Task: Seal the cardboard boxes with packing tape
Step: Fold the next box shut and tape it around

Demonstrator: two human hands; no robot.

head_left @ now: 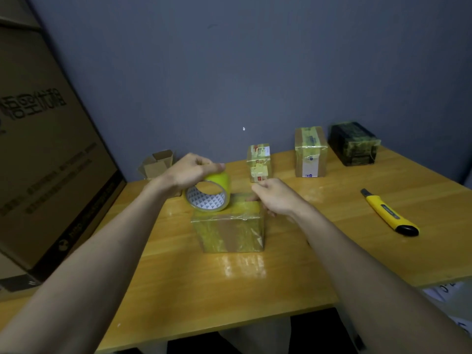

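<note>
A small cardboard box wrapped in shiny yellowish tape sits in the middle of the wooden table. My left hand grips a roll of yellowish packing tape and holds it tilted over the box's far left top edge. My right hand hovers over the box's far right corner with curled fingers; it seems to pinch the tape's loose end, though the clear strip is hard to make out.
A yellow utility knife lies at the right. Along the back wall stand two taped boxes, a dark wrapped box and an open empty box. A large carton leans at the left.
</note>
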